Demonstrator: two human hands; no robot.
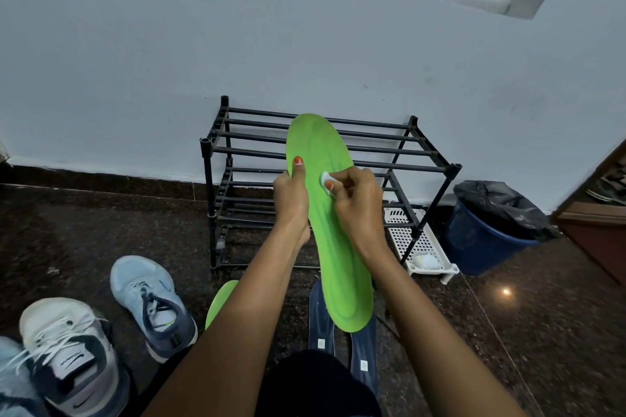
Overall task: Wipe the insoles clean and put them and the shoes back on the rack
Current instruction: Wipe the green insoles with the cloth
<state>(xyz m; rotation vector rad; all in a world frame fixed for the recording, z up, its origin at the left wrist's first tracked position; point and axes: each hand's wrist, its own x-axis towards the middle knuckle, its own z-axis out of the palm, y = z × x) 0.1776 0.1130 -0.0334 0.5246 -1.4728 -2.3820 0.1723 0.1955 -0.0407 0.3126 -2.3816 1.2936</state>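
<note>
A long green insole [325,213] is held up in front of the black metal shoe rack [423,152]. My left hand [291,200] grips its left edge, thumb laid on the top face. My right hand [355,203] pinches a small white wipe [326,177] against the insole's middle. A second green insole [220,301] lies on the floor, partly hidden by my left forearm. Two dark blue insoles [320,318] lie on the floor under the raised one. A light blue sneaker [149,298] and a white and grey sneaker [71,352] stand at the lower left.
A white perforated plastic tray [413,240] holding a crumpled white wipe sits on the floor under the rack's right side. A blue bin with a black liner [487,234] stands right of the rack. A third shoe [13,379] shows at the bottom left corner. The floor is dark polished stone.
</note>
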